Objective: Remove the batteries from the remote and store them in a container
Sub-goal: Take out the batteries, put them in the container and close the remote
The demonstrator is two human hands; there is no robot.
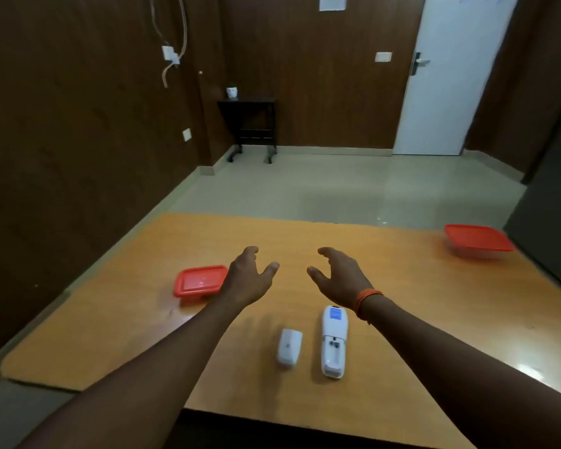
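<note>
Lying back-up, remote (334, 341), long axis near-to-far, open compartment nearest; hands, left (246, 273), right (340, 273), loosely spread, empty.

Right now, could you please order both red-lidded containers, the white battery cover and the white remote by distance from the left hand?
1. Red-lidded container, beside the left hand.
2. White battery cover, centre.
3. White remote, right of it.
4. Other red-lidded container, far right.

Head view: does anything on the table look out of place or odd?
Only the remote, back up with its battery cover off and lying beside it, which fits the task. The near container and far container sit closed; nothing spilled.
</note>
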